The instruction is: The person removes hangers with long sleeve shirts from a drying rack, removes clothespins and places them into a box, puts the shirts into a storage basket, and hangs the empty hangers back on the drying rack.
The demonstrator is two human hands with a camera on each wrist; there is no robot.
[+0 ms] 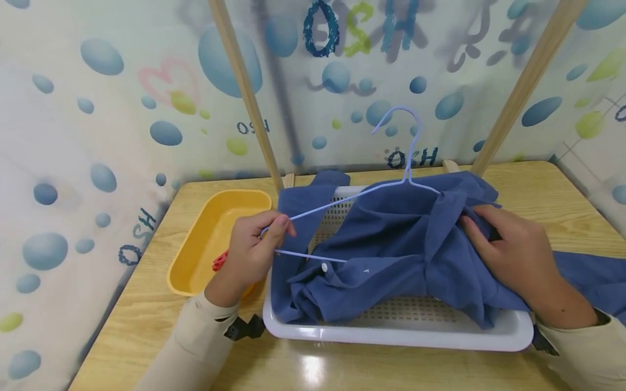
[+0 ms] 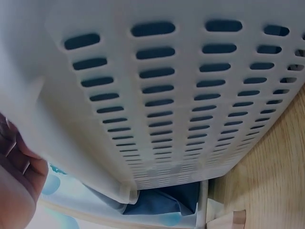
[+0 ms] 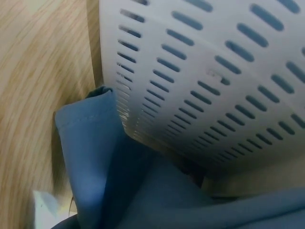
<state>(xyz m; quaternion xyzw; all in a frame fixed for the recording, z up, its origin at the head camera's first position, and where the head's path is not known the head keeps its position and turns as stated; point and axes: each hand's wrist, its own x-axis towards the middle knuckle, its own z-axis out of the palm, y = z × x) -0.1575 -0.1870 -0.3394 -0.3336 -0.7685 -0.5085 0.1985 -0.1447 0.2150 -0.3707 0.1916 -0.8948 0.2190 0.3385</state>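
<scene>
A light-blue wire hanger (image 1: 342, 199) lies across a dark blue shirt (image 1: 391, 228), its hook pointing up toward the back. My left hand (image 1: 251, 252) grips the hanger's left end. The hanger's right arm runs under the shirt's cloth, near the collar, where it is hidden. My right hand (image 1: 513, 250) pinches the shirt's cloth on the right side, thumb over it. The shirt lies over a white perforated basket (image 1: 401, 336), with one sleeve over the left rim and another part out past the right. In the left wrist view, part of my left hand (image 2: 19, 176) shows beside the basket wall.
Left of the basket stands a yellow tray (image 1: 195, 260) with a red clothespin (image 1: 220, 260) in it. Two wooden poles (image 1: 246, 92) rise at the table's back edge. A printed sheet with blue dots hangs behind the wooden table (image 1: 132, 326).
</scene>
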